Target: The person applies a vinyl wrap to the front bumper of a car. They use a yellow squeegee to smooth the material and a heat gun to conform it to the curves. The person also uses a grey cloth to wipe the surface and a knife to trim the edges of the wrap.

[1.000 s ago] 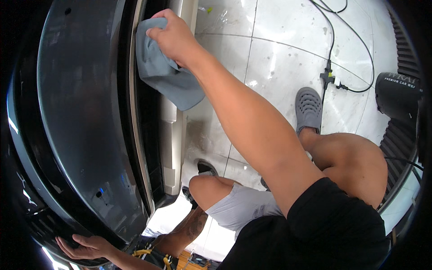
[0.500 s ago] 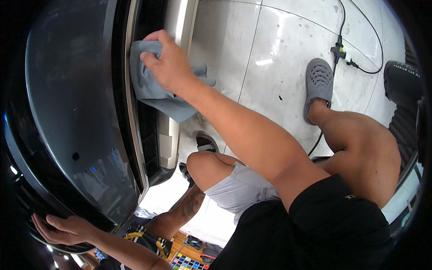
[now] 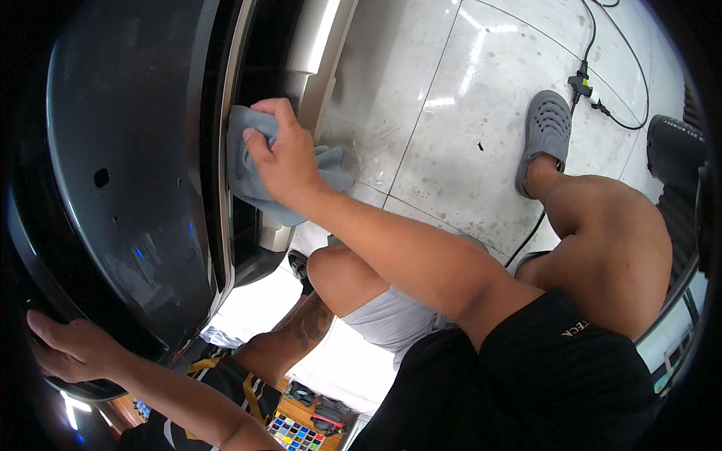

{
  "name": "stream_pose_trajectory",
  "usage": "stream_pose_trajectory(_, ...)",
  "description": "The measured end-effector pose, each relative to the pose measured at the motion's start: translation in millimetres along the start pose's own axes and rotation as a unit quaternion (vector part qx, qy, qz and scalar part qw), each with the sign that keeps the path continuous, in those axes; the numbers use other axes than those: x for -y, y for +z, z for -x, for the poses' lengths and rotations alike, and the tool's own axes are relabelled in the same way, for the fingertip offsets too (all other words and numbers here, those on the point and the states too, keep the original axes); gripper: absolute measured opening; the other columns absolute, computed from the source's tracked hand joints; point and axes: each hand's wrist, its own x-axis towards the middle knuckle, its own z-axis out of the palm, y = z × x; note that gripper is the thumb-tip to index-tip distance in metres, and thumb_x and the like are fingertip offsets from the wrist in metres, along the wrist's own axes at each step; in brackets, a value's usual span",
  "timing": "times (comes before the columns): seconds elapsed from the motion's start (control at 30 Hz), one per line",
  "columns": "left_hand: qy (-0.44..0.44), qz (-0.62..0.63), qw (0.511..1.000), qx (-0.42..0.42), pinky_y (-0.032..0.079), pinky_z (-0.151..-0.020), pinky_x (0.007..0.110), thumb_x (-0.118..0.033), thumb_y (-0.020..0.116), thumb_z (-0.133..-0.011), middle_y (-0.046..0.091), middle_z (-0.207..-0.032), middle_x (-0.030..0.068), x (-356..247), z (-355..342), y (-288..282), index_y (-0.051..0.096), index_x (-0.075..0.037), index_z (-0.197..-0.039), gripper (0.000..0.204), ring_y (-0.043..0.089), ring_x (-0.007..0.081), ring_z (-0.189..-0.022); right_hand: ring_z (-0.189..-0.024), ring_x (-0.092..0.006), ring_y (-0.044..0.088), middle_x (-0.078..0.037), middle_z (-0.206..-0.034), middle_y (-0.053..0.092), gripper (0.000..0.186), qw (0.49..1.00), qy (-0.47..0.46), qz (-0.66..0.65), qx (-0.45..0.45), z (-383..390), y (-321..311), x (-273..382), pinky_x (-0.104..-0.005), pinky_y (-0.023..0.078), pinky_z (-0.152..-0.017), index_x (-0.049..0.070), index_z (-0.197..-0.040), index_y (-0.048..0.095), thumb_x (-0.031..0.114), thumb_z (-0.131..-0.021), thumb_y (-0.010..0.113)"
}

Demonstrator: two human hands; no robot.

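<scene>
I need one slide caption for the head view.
Right hand holds a blue-grey cloth beside a glossy dark panel.

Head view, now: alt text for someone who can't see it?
Right hand holds a grey cloth at the pale trim of a dark car; left hand is by the car at lower left, partly in shadow. A grey clog stands on the white tiled floor near a black cable.

Bright glare on floor (image 3: 444, 161), dim left side, black fisheye rim
</scene>
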Motion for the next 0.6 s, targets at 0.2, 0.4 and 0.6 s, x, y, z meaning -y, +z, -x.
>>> stream_pose_trajectory(0.2, 0.005, 0.07, 0.998, 0.005, 0.042, -0.058, 0.029, -0.039, 0.057, -0.097, 0.058, -0.075, 0.0038, 23, 1, 4, 0.069, -0.005, -0.089, 0.037, 0.054, 0.0133, -0.069, -0.059, -0.0284, 0.061, -0.017, -0.072, 0.062, 0.029, 0.999, 0.039, -0.022, 0.012, 42, 14, -7, -0.0387, 0.048, -0.062, 0.006, -0.115, 0.048, 0.01, -0.09, 0.061)
stream_pose_trajectory(0.4, 0.06, 0.052, 0.996, -0.035, 0.04, -0.061, 0.032, -0.035, 0.06, -0.096, 0.056, -0.073, 0.0039, -3, -8, 5, 0.068, -0.008, -0.086, 0.03, 0.051, 0.0164, -0.07, -0.076, -0.032, 0.063, -0.022, -0.088, 0.063, 0.031, 0.999, 0.025, 0.011, -0.028, 77, 31, -16, -0.0386, 0.049, -0.072, 0.005, -0.118, 0.047, 0.01, -0.091, 0.061)
stream_pose_trajectory(0.6, 0.121, -0.017, 0.992, -0.015, 0.039, -0.057, 0.029, -0.032, 0.06, -0.096, 0.058, -0.073, 0.0031, 3, -10, 0, 0.068, -0.008, -0.087, 0.027, 0.053, 0.0145, -0.068, -0.086, -0.042, 0.062, -0.026, -0.095, 0.063, 0.036, 0.997, 0.07, -0.003, 0.019, 101, 37, -19, -0.0454, 0.048, -0.077, 0.005, -0.122, 0.042, 0.009, -0.091, 0.059)
